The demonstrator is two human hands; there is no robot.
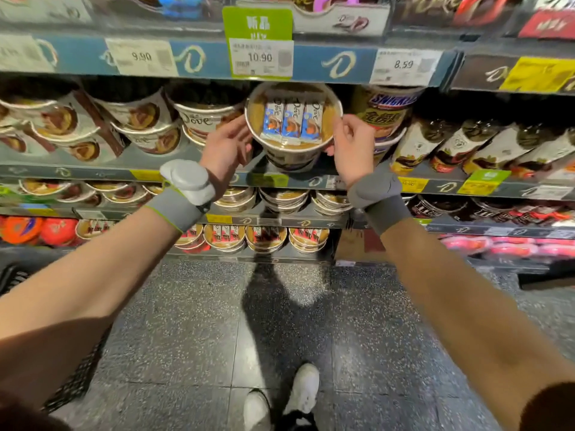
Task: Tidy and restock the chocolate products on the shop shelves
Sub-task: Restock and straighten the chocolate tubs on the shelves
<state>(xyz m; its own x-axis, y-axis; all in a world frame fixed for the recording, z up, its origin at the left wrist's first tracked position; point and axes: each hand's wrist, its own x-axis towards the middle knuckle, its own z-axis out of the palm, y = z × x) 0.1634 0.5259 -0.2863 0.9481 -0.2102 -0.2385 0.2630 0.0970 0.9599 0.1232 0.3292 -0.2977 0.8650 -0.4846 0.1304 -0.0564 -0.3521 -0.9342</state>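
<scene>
A round Dove chocolate tub (292,119), its lid showing three blue-and-white bars, faces me on the second shelf (93,171). It sits on top of another tub (291,161). My left hand (228,144) curls round the tub's left rim. My right hand (353,144) grips its right rim with curled fingers. Both wrists wear grey bands.
More Dove tubs (149,126) lie to the left, and a Snickers tub (387,113) and tilted bottles (460,144) to the right. Price tags (260,59) line the shelf edge above. Lower shelves hold further tubs (264,237). A black basket (18,275) stands on the floor at left.
</scene>
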